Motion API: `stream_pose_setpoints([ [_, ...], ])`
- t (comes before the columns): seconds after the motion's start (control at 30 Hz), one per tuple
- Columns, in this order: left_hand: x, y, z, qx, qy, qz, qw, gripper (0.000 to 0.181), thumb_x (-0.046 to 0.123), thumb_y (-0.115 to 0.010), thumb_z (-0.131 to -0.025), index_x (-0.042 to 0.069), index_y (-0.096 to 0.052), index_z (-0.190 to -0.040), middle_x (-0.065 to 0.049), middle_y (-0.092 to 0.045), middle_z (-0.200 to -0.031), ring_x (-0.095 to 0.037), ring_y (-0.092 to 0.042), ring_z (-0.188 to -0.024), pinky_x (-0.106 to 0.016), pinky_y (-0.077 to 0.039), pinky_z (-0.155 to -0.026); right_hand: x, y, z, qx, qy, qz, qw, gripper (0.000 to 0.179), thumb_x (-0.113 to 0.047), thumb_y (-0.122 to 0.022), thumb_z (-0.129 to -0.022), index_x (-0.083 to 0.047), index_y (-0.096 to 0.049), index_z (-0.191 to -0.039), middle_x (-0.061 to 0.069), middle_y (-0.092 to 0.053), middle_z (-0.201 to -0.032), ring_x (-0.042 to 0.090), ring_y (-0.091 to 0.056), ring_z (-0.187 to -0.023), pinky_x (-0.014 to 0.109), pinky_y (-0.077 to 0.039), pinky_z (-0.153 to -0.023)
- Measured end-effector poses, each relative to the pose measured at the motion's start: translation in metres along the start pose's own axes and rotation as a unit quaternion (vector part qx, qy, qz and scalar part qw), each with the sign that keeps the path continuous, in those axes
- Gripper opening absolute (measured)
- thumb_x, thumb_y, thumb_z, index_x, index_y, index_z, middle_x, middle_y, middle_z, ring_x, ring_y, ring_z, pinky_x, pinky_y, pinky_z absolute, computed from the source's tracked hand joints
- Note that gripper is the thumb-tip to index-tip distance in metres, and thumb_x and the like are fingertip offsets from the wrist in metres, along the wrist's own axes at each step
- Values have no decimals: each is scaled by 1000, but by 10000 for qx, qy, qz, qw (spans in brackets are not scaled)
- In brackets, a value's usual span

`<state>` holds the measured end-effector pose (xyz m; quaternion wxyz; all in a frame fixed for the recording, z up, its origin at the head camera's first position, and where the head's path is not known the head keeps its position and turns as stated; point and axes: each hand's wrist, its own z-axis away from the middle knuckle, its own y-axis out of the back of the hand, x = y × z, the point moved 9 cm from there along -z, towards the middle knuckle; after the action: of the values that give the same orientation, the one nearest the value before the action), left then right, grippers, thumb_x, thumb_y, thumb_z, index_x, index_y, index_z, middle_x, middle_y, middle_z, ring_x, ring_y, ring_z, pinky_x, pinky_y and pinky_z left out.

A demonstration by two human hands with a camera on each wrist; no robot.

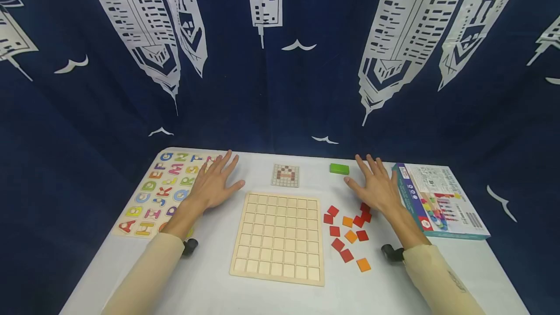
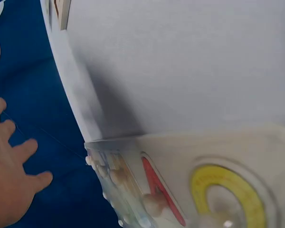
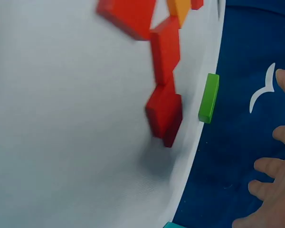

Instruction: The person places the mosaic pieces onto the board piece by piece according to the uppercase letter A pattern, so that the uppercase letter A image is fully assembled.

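My left hand (image 1: 214, 186), fingers spread, is over the right side of an alphabet board (image 1: 148, 186) with colourful letters. My right hand (image 1: 377, 186), also spread and holding nothing, is between a green block (image 1: 339, 168) and a box (image 1: 446, 201). A square wooden grid board (image 1: 277, 237) lies between the two arms, its cells bare. Right of it several red tiles (image 1: 334, 231) and orange tiles (image 1: 363, 265) are scattered. Behind the grid board lies a small pattern card (image 1: 285, 175). The right wrist view shows red tiles (image 3: 165, 50) close up, some overlapping.
A white table (image 1: 201, 281) carries everything. Behind its far edge hangs a dark blue curtain (image 1: 245, 96) printed with white buildings and birds. Knobs stand up from the alphabet board (image 2: 180, 147) in the left wrist view.
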<state>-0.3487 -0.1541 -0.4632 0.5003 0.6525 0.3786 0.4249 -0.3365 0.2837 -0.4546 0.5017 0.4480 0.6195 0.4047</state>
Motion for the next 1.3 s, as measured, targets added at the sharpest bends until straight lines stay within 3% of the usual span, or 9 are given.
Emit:
stream_pose_setpoints([
  [0.17, 10, -5, 12, -229, -417, 407, 9980, 86, 74, -42, -94, 27, -17, -163, 5, -2, -170, -29, -19, -154, -66, -19, -118, 0, -6, 10, -335, 147, -204, 9991, 89, -70, -49, -92, -22, -23, -162, 21, -21, -165, 47, -15, -150, 76, -3, -114],
  [0.3, 18, -8, 24, -334, -736, 673, 9945, 88, 69, -53, -93, 26, -21, -162, 4, -6, -170, -28, -22, -153, -66, -23, -117, -1, -8, 17, -392, 312, -394, 9980, 85, -64, -56, -93, -19, -30, -160, 21, -29, -162, 47, -24, -147, 75, -14, -113],
  [0.5, 27, -15, 44, -552, -1106, 939, 9879, 92, 62, -64, -90, 22, -22, -162, 1, -12, -170, -30, -23, -153, -63, -22, -119, -3, -13, 27, -551, 407, -836, 9941, 73, -53, -64, -94, -17, -43, -153, 19, -42, -154, 44, -33, -142, 72, -26, -111],
  [0.73, 33, -27, 66, -925, -1177, 885, 9848, 98, 68, -66, -85, 24, -23, -162, 5, -14, -169, -29, -24, -152, -55, -21, -121, -11, -22, 37, -830, 586, -1381, 9852, 60, -44, -70, -93, -15, -56, -144, 16, -54, -140, 37, -46, -130, 64, -42, -106],
  [0.93, 36, -37, 78, -1162, -1163, 1020, 9811, 103, 73, -67, -79, 25, -26, -161, 8, -18, -168, -18, -37, -138, -50, -35, -110, -20, -30, 42, -948, 821, -1564, 9797, 46, -35, -75, -91, -13, -68, -131, 5, -66, -118, 23, -59, -102, 48, -56, -92],
  [1.1, 38, -41, 82, -1208, -1261, 932, 9802, 106, 77, -67, -75, 25, -30, -160, 8, -22, -167, -12, -40, -124, -45, -41, -102, -29, -34, 43, -1145, 845, -1662, 9758, 37, -28, -75, -90, -13, -72, -124, -2, -67, -105, 16, -58, -91, 37, -57, -84],
  [1.3, 41, -42, 84, -1319, -1299, 928, 9783, 110, 77, -69, -72, 26, -29, -160, 9, -22, -167, -7, -39, -109, -36, -42, -94, -38, -43, 44, -1436, 815, -1508, 9747, 35, -29, -76, -90, -13, -74, -121, -3, -67, -104, 16, -56, -91, 38, -55, -87],
])
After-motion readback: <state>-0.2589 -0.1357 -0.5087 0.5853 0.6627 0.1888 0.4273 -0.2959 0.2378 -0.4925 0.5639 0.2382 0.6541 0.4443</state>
